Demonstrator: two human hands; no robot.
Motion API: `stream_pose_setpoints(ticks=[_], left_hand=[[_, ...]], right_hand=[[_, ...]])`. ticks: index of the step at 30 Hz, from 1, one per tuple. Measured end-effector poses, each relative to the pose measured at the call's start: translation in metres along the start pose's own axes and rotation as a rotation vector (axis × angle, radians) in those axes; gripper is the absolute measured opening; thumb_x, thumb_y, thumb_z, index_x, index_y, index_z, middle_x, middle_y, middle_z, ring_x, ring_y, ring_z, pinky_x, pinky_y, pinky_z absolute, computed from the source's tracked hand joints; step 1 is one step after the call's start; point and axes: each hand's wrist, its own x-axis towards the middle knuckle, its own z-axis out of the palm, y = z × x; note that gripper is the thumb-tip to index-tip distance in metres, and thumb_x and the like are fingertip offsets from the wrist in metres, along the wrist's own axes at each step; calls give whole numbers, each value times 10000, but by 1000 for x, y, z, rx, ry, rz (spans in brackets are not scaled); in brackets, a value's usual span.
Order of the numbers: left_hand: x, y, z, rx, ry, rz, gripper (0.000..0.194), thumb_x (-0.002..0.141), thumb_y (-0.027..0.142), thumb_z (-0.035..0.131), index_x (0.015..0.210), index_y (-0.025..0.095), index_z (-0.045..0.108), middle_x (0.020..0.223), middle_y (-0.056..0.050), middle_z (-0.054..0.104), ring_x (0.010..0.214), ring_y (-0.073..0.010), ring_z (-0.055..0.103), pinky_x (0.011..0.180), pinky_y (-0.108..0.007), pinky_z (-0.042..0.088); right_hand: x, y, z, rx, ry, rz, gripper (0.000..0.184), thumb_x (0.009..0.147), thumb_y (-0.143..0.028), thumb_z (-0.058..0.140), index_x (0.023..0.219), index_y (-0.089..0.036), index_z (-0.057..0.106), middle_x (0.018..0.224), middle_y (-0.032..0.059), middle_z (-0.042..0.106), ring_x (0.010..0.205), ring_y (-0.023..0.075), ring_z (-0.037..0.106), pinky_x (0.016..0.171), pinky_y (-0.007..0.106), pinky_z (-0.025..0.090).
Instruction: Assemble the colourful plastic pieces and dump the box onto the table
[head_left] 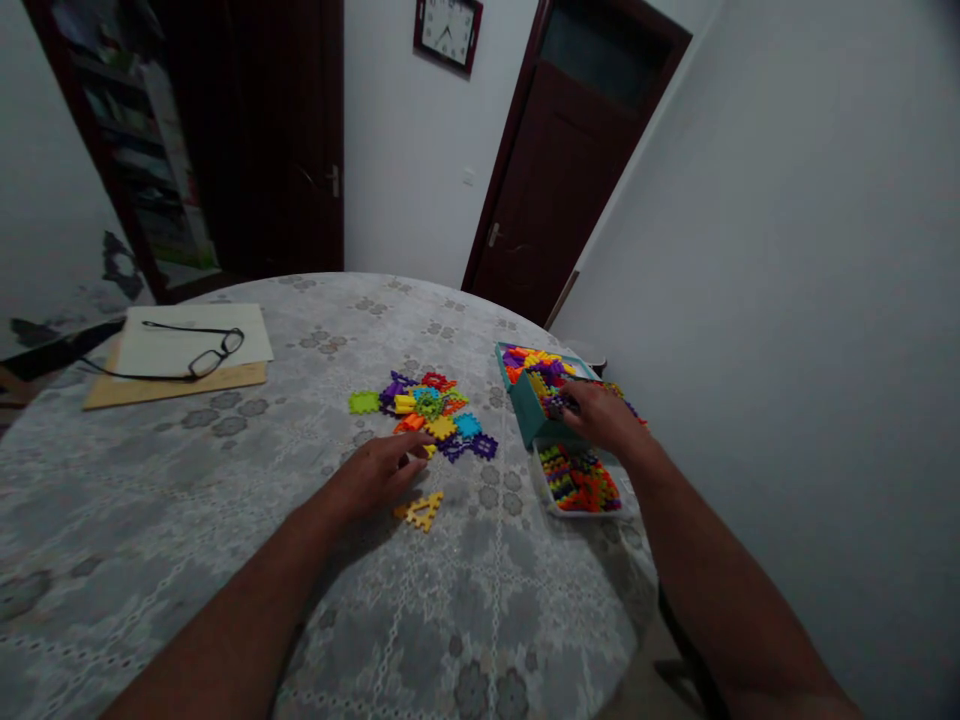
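Observation:
My left hand (386, 468) rests at the near edge of a pile of interlocking plastic building pieces (427, 405), its fingers loosely bent and apart. Its fingertips are beside a small yellow piece (430, 451); whether they touch it is unclear. Nearer me lies a yellow triangular piece (422, 511), flat on the cloth. On the right, my right hand (596, 412) reaches into a teal box (529, 412) full of such pieces. Its fingers are curled down among them, and what they grip is hidden. Below that hand stands a clear plastic tub (551, 505) with more pieces.
A patterned grey tablecloth (480, 580) covers the round table. Glasses (206, 362) lie on white paper (150, 345) and a brown envelope (180, 385) at left. A tray-like teal lid (504, 362) holding pieces adjoins the box. The white wall (787, 300) rises close on the right.

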Motion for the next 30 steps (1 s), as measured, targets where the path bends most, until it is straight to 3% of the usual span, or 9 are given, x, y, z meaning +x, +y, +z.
stream_pose_setpoints(ticks=[5,10,17,22,25,30], left_hand=[[-1,-6,2,41,5,25,451,978,463,576,1318,259,789,1112,-104,843,875,-268,766,912,-429,600],[-2,-11,3,13,-8,16,455,971,481,621,1339,266,782,1203,-129,834,926,-277,772,942,-433,596],[-2,-8,0,-24,13,-14,440,949,504,634,1292,278,794,1150,-125,843,983,-297,768,982,-467,592],[-1,-9,0,36,35,2,471,969,455,581,1333,245,795,1143,-134,848,942,-295,771,971,-466,587],[-1,-8,-1,37,34,17,455,964,439,582,1319,262,805,1125,-121,850,932,-298,778,947,-455,597],[0,-5,-4,62,101,5,402,971,444,604,1237,245,831,1124,-141,847,903,-310,782,924,-459,603]], right_hand=[[5,-6,-5,-131,4,-25,295,981,-225,626,1231,-190,777,1234,145,792,1124,274,705,952,335,474],[11,-14,-9,-265,-90,-65,324,949,-178,631,1217,-186,814,1239,190,775,1191,335,676,997,407,481],[16,-17,3,-205,-180,-115,456,928,-85,655,1342,-217,796,1311,165,775,1312,323,646,1120,408,457],[10,-1,3,-127,-97,-112,531,932,-154,750,1460,-194,723,1460,181,717,1353,317,655,1160,412,469],[-1,6,2,-96,-34,-41,419,992,-194,719,1411,-207,743,1439,167,734,1334,299,672,1151,411,484],[-30,-13,9,-24,116,72,280,1065,-232,593,1257,-168,787,1306,194,770,1231,318,708,1101,434,526]])
